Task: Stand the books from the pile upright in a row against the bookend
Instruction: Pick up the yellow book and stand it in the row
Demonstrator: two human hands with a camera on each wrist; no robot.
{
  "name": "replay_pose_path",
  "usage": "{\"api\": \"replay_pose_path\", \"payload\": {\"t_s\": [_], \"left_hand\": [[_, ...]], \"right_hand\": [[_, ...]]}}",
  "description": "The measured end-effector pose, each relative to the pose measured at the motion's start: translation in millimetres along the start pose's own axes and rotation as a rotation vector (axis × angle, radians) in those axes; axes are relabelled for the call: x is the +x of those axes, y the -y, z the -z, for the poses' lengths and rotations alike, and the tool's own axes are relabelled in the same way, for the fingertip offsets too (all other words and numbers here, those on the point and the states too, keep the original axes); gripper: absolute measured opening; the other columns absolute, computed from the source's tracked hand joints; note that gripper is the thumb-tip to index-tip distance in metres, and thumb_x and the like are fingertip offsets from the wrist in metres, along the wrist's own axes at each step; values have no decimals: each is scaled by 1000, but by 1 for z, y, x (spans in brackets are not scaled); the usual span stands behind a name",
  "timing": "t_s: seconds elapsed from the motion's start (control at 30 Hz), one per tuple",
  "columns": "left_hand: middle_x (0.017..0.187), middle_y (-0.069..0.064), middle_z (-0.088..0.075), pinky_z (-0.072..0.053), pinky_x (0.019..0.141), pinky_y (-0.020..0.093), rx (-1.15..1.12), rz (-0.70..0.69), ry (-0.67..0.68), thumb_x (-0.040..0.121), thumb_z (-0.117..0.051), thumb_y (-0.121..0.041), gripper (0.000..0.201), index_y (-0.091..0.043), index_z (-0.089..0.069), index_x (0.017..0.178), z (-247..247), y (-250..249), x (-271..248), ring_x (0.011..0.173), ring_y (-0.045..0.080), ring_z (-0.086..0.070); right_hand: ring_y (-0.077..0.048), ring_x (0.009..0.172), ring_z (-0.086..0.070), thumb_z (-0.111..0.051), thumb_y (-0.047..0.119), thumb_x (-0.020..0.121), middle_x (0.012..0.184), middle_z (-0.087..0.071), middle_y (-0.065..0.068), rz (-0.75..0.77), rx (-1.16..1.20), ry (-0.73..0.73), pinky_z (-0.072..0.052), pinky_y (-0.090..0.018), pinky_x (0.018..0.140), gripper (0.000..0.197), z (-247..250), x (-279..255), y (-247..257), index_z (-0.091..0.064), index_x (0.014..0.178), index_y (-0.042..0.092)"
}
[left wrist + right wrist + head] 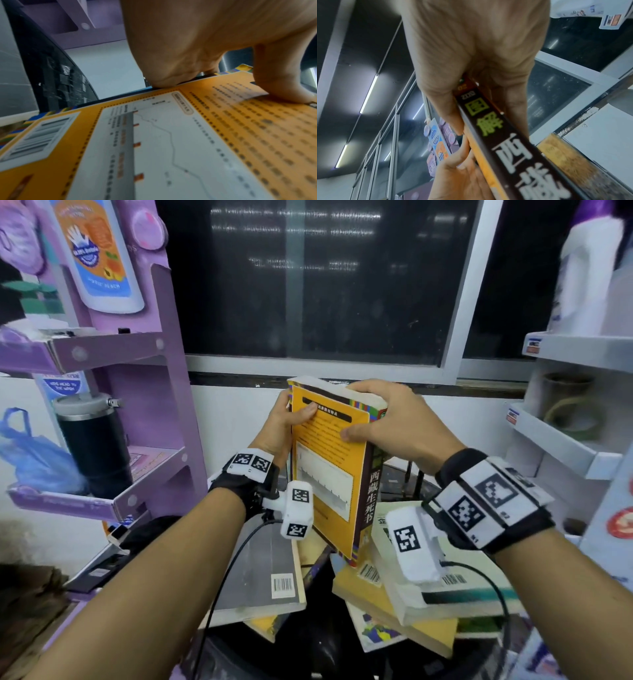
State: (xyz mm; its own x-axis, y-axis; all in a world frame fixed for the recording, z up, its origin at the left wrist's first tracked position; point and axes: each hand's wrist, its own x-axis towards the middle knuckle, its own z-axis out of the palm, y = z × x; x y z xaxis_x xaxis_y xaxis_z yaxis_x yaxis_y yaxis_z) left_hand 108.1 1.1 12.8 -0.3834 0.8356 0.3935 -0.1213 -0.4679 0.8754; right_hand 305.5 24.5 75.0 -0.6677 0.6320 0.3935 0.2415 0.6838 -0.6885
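I hold a thick yellow book [330,460] with a dark brown spine upright above the pile. My left hand [291,419] grips its left edge, thumb on the back cover [171,142]. My right hand [387,419] grips the top near the spine [496,129], thumb on the cover, fingers over the far side. Below lies the pile of books [404,594], flat and overlapping. A grey book [260,580] with a barcode lies at the left of the pile. No bookend shows in any view.
A purple cardboard display shelf [113,354] stands at the left with a black tumbler [94,446] and a blue plastic bag [30,457]. White shelves [561,436] stand at the right. A dark window [308,282] lies straight ahead above a white wall.
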Motion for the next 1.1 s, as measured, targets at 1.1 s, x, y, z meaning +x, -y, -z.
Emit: {"api": "replay_pose_path", "payload": {"t_s": [1.1], "left_hand": [[128, -6, -63, -37, 106, 38, 1233, -222, -153, 89, -57, -41, 36, -28, -62, 122, -37, 34, 81, 121, 18, -53]], "right_hand": [[-16, 88, -60, -72, 18, 86, 103, -63, -2, -178, -175, -419, -53, -31, 76, 36, 57, 51, -58, -59, 120, 17]]}}
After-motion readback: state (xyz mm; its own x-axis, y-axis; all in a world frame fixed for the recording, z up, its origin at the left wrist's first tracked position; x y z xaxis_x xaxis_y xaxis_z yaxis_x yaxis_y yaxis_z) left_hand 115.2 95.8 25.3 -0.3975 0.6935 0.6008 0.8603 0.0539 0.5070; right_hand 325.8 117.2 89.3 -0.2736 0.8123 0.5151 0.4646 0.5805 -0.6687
